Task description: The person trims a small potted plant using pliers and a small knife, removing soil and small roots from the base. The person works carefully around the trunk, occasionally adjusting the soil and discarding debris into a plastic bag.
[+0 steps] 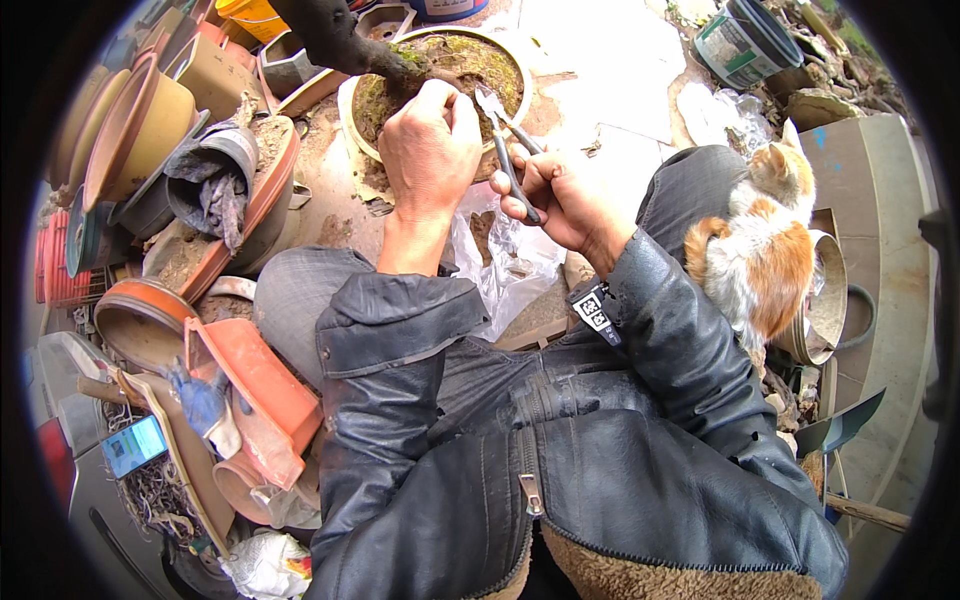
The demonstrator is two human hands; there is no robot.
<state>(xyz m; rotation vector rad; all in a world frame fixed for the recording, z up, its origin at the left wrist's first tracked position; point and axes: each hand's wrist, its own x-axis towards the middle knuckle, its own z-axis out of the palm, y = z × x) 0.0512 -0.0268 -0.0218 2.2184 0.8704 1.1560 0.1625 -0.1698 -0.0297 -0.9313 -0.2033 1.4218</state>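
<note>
The fingers [543, 172] of the right hand [580, 205] wrap the dark handles of the pliers [492, 108], which stand apart from each other; the metal head points up and to the left, just beside the left hand [430, 145], over the near right part of the round pot [527, 82]. Whether its jaws meet is too small to tell. The left hand is bent into a loose fist, knuckles up, at the foot of the dark trunk [330, 35]; its fingertips are hidden, so I cannot tell whether they pinch anything. Green and brown moss [490, 65] covers the soil in the pot, which sits on the ground ahead of the person's knees. A crumpled clear bag [510, 262] lies between the knees, below the hands. At the right knee an orange and white cat [765, 255] sits with its back to the person, and beyond it a dark bucket [738, 45] leans over. To the left, pots are piled at all angles: a black pot [215, 165] with grey cloth [225, 205] inside, and nearer, an orange planter [255, 375] on its side. A blue and white glove [203, 405] lies beside that planter, near a lit phone [135, 447].
</note>
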